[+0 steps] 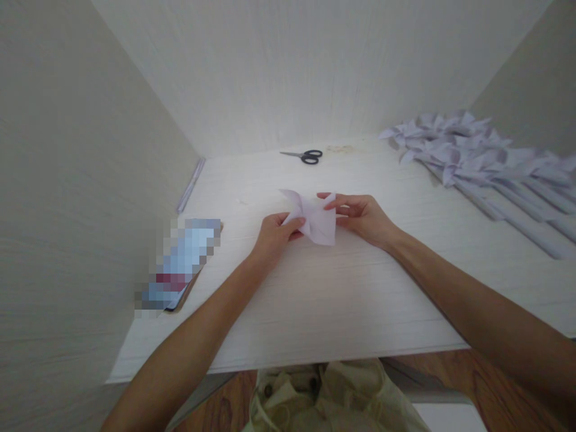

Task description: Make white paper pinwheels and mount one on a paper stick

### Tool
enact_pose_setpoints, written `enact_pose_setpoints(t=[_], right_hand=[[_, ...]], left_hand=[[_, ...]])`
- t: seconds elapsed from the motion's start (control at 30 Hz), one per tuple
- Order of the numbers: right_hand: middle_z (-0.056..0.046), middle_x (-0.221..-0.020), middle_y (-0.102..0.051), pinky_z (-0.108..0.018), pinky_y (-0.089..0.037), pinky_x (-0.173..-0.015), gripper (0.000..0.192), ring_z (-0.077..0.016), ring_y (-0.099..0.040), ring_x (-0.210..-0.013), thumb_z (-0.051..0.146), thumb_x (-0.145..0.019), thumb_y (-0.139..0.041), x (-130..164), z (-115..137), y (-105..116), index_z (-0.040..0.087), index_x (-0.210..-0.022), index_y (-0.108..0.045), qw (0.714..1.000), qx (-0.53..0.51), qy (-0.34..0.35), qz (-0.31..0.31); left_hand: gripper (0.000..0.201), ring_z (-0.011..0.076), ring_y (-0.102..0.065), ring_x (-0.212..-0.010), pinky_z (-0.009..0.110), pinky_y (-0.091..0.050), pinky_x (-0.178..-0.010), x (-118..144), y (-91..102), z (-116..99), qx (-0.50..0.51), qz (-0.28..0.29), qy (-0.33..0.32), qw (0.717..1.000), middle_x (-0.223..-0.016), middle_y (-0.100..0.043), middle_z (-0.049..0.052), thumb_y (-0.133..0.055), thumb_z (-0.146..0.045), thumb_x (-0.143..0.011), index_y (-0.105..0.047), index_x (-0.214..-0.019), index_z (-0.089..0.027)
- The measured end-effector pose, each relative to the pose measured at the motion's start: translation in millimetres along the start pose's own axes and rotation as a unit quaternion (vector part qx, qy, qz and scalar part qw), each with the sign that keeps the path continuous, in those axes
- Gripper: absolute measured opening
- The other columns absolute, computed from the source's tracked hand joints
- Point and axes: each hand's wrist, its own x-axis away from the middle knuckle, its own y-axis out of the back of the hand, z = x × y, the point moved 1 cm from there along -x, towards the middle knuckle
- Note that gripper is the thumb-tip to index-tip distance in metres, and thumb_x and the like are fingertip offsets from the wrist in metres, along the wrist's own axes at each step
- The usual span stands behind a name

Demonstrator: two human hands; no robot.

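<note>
A white paper pinwheel [318, 223], its corners folded toward the middle, is held just above the table between both hands. My left hand [276, 233] pinches it near its centre, with the thumb on top and the fingers underneath. At the pinwheel's right side, the fingers of my right hand [361, 217] grip the upper corner, which curls up; part of that grip is hidden behind the paper. Beyond the hands lies a pair of scissors [310, 157] with black handles, its blades pointing left.
Several finished paper pinwheels on rolled paper sticks [477, 156] are piled at the right. A phone [186, 264] with a blurred screen lies at the left. Thin rolled paper sticks [191, 185] rest against the left wall panel [112, 150]. The white table [315, 312] has a back panel.
</note>
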Motion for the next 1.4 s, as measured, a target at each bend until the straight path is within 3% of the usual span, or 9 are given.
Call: enact_pose_setpoints(t=[0.3, 0.4, 0.5, 0.6, 0.73, 1.03, 1.4], right_hand=[[-0.004, -0.105, -0.060, -0.033, -0.043, -0.083, 0.009, -0.0182, -0.054, -0.097, 0.016, -0.058, -0.069, 0.6, 7.3, -4.7, 0.021, -0.066, -0.069, 0.998, 0.034, 0.011, 0.049], [-0.002, -0.094, -0.063, -0.029, -0.043, -0.081, 0.007, -0.0147, -0.056, -0.089, 0.015, -0.059, -0.069, -0.4, 7.1, -7.3, 0.021, -0.064, -0.068, 1.000, 0.013, 0.004, 0.028], [-0.001, -0.086, -0.062, -0.024, -0.043, -0.068, 0.002, -0.0105, -0.056, -0.076, 0.018, -0.062, -0.067, -1.2, 3.4, -10.4, 0.019, -0.060, -0.066, 1.000, -0.006, -0.015, 0.005], [0.001, -0.071, -0.060, -0.020, -0.039, -0.053, 0.006, -0.0064, -0.051, -0.059, 0.022, -0.063, -0.066, -1.5, -2.9, -12.7, 0.017, -0.062, -0.064, 0.999, -0.003, -0.041, -0.025], [0.003, -0.055, -0.054, -0.020, -0.033, -0.047, 0.013, -0.0055, -0.045, -0.050, 0.027, -0.062, -0.067, -1.1, -8.1, -14.6, 0.015, -0.064, -0.062, 0.995, 0.022, -0.056, -0.074], [0.001, -0.059, -0.053, -0.022, -0.032, -0.045, 0.016, -0.0071, -0.044, -0.050, 0.029, -0.064, -0.062, -0.6, -0.5, -21.7, 0.013, -0.061, -0.059, 0.981, 0.166, -0.037, -0.097], [-0.003, -0.070, -0.058, -0.025, -0.040, -0.052, 0.019, -0.0120, -0.051, -0.059, 0.032, -0.064, -0.062, -0.4, -3.4, -21.6, 0.014, -0.063, -0.060, 0.971, 0.217, -0.021, -0.099]], left_hand=[[0.019, 0.0118, -0.058, -0.066, 0.029, -0.046, -0.072, 1.7, -2.3, -1.9, -0.011, 0.012, 0.002, 1.000, -0.068, -0.064, 0.004, -0.062, -0.023, -0.059, -0.065, -0.072, -0.009], [0.019, 0.0121, -0.058, -0.066, 0.029, -0.046, -0.072, 1.3, -3.0, -0.7, -0.017, 0.010, 0.002, 1.000, -0.066, -0.064, 0.003, -0.062, -0.023, -0.058, -0.065, -0.071, -0.009], [0.018, 0.0124, -0.058, -0.065, 0.030, -0.046, -0.073, 0.8, -3.7, 0.6, -0.019, 0.011, -0.002, 1.000, -0.065, -0.064, 0.003, -0.063, -0.022, -0.057, -0.065, -0.070, -0.009], [0.017, 0.0123, -0.057, -0.064, 0.031, -0.045, -0.073, 1.0, -4.2, 1.1, -0.022, 0.012, -0.005, 1.000, -0.065, -0.063, 0.002, -0.062, -0.022, -0.058, -0.065, -0.070, -0.010], [0.016, 0.0117, -0.056, -0.062, 0.030, -0.045, -0.071, 1.9, -5.0, 1.0, -0.043, 0.010, -0.014, 0.999, -0.063, -0.062, 0.001, -0.060, -0.023, -0.059, -0.065, -0.069, -0.010], [0.015, 0.0093, -0.052, -0.057, 0.022, -0.042, -0.060, 2.1, -6.3, 2.8, -0.098, 0.007, -0.026, 0.995, -0.059, -0.058, -0.001, -0.059, -0.025, -0.061, -0.064, -0.066, -0.012], [0.019, 0.0104, -0.052, -0.058, 0.023, -0.040, -0.061, 1.8, -4.2, 4.6, -0.135, 0.022, -0.043, 0.990, -0.060, -0.058, -0.001, -0.057, -0.028, -0.063, -0.064, -0.069, -0.011]])
